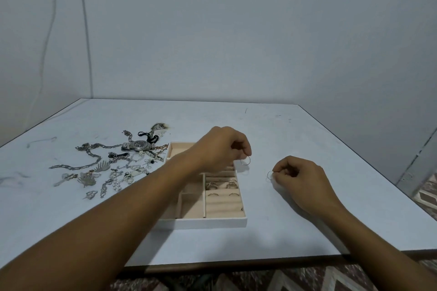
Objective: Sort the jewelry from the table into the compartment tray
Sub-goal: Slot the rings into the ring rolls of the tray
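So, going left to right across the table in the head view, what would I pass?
Pile of loose jewelry → compartment tray → thin hoop → right hand pinching it. The left hand overlaps the tray, so it is left out.

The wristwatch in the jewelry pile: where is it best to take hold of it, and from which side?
Probably the round case of the wristwatch, pinched from above across its near and far edges. It lies face up and its band runs out left and right, so those edges look free. Chains lie beside it; lift slowly.
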